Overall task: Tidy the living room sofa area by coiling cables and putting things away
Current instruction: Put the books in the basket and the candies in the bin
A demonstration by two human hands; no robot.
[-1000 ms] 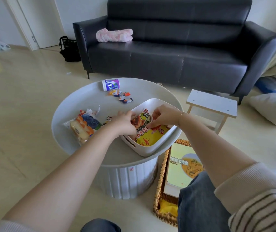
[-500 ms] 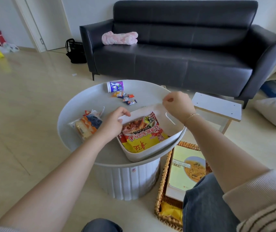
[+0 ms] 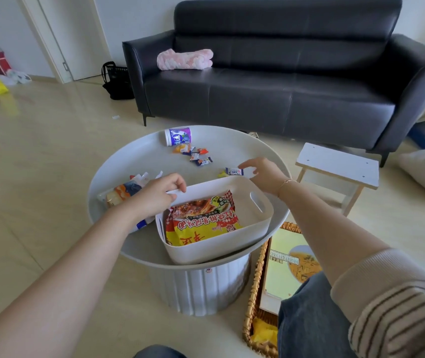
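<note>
On the round grey surface [image 3: 134, 156], a clear bag of snacks [image 3: 122, 191] lies at the left. My left hand [image 3: 158, 196] curls over the near-left rim of the white plastic bin [image 3: 232, 241], gripping it. Inside lies a red-and-yellow noodle packet [image 3: 202, 219]. My right hand [image 3: 263, 171] reaches past the bin, fingers loosely open, just touching a small wrapped candy [image 3: 234, 172].

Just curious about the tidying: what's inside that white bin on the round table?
The white bin holds a red and yellow noodle packet, lying flat. Anything beneath the packet is covered. The left hand grips the bin's rim.
</note>
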